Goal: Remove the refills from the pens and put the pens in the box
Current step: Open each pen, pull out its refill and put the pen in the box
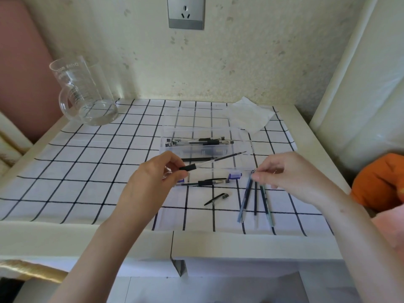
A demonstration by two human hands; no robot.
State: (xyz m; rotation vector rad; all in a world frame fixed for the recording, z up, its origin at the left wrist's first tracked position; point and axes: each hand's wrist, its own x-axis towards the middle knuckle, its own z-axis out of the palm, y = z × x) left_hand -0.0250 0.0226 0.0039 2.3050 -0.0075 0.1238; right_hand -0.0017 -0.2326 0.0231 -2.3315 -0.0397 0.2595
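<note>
My left hand (153, 178) grips a clear pen barrel with a black grip (188, 167); its refill (227, 157) sticks out up and to the right over the clear plastic box (242, 136). Several pens (201, 142) lie inside the box at its far side. My right hand (288, 173) pinches something small at its fingertips, just above the top ends of several loose refills (254, 197) lying on the cloth. Another pen (205, 182) lies at the box's near edge, and a black pen cap (216, 199) rests on the cloth in front.
A glass jug (85, 92) stands at the far left of the checked cloth (87, 171). A white tissue (249, 117) lies behind the box at the right. An orange object (378, 180) sits past the table's right edge. The wall with a socket (185, 12) is behind.
</note>
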